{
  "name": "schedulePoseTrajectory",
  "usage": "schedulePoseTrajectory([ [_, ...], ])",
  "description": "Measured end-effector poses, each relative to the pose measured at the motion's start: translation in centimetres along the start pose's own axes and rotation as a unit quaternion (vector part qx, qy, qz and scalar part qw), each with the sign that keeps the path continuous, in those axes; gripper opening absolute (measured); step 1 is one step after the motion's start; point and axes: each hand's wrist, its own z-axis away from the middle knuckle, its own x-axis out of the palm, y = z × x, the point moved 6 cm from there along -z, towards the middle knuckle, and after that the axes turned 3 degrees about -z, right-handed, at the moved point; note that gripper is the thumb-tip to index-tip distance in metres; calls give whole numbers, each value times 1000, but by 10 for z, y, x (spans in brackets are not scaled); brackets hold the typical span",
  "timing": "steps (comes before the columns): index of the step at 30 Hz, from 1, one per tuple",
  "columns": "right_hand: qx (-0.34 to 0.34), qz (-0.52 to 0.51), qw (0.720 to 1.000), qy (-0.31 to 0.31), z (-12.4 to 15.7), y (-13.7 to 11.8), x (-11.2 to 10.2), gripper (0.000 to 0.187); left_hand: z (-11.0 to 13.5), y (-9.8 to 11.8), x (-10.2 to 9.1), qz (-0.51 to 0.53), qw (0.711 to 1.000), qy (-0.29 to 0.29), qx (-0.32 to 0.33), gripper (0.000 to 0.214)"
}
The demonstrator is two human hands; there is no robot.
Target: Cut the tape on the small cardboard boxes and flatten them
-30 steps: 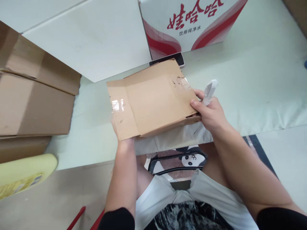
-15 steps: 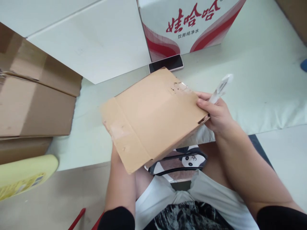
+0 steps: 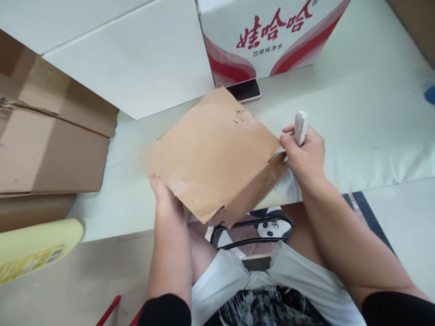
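Holds a brown cardboard box [image 3: 214, 149] tilted in both hands, in front of the red-and-white carton [image 3: 268, 50], nearer the body and mostly toward its left. Supports the left end of the cardboard box with the left hand [image 3: 165, 190], farther left than the carton. Cannot tell how the fingers there stand, mostly tucked out of sight beneath the cardboard. Curls the fingers of the right hand [image 3: 306, 151] around a white tool [image 3: 300, 127], in front of the carton's right half, with one end sticking up toward the carton. Rests the thumb of that hand just at the right corner of the cardboard box; cannot tell whether also pinching cardboard there.

Has a phone [image 3: 248, 90] lying at the foot of the carton, on the pale green tabletop [image 3: 367, 127], partly hidden by the cardboard box. Has a large white panel [image 3: 136, 68] just left of the carton, stacked brown boxes [image 3: 71, 154] farther left, and a yellow container [image 3: 41, 249] left of the carton and nearer the body. Wears pale shorts [image 3: 217, 271], nearer than the carton, with a panda-printed item [image 3: 272, 227] between the legs.
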Motion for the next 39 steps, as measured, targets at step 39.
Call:
schedulePoseTrajectory([
  [39, -57, 38, 988, -137, 14, -10, 25, 15, -7, -5, 6, 44, 998, 5, -52, 36],
])
